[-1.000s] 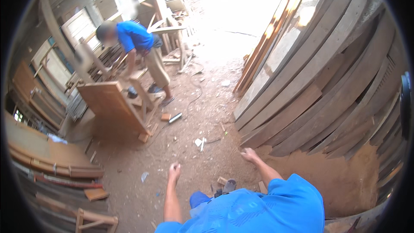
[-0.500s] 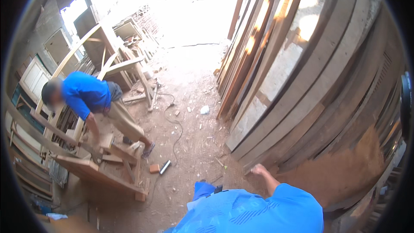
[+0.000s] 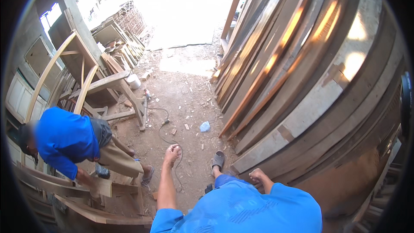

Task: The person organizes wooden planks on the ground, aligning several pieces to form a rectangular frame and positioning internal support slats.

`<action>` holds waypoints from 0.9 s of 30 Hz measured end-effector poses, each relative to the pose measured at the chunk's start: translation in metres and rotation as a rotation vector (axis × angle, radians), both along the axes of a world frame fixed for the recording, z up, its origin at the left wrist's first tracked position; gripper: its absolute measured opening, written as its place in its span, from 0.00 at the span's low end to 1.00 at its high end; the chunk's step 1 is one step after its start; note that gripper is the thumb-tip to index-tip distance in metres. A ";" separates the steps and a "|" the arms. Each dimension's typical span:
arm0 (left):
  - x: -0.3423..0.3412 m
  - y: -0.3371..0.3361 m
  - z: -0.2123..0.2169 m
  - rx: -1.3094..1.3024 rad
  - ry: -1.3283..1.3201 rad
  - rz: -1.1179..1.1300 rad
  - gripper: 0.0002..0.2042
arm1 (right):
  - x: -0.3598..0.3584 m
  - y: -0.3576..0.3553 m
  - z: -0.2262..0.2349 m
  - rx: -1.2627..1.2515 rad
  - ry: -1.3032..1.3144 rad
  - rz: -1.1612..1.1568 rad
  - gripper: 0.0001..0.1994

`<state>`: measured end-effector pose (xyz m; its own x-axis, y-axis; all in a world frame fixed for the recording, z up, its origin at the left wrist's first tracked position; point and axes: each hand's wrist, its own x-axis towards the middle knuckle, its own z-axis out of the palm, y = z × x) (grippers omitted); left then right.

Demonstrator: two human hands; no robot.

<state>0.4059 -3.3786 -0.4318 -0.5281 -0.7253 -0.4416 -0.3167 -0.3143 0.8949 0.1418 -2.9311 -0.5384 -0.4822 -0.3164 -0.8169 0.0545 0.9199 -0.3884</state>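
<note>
My left hand (image 3: pixel 172 154) is raised in front of me over the dirt floor, fingers curled in, with no object showing in it. My right hand (image 3: pixel 257 175) is also curled into a loose fist beside the lower ends of the leaning planks (image 3: pixel 276 140); I cannot make out any contact with them. One foot in a dark slide sandal (image 3: pixel 218 159) is stepping forward between my hands. A black power cable (image 3: pixel 177 142) runs along the floor behind my left hand.
At left a person in a blue shirt (image 3: pixel 69 136) bends over a wooden workpiece (image 3: pixel 99 215). Beyond stand a wooden trestle (image 3: pixel 129 97), a white bucket (image 3: pixel 134 81) and stacked roof tiles (image 3: pixel 129 17). A crumpled pale-blue plastic piece (image 3: pixel 205 126) lies ahead among wood chips (image 3: pixel 186 126).
My left hand and forearm have come into view, and a sandalled foot has stepped forward. The view has advanced, bringing the planks and trestle closer. The other person still bends over the workpiece.
</note>
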 end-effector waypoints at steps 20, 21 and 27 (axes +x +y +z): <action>-0.036 -0.199 -0.103 0.271 -0.679 0.044 0.12 | -0.521 -0.490 0.440 -0.137 1.466 -0.737 0.45; -0.044 -0.225 -0.106 0.261 -0.671 0.026 0.12 | -0.529 -0.492 0.452 -0.092 1.514 -0.766 0.45; -0.145 -0.429 -0.116 -0.144 -0.651 -0.283 0.13 | -0.580 -0.536 0.474 0.258 1.499 -0.899 0.49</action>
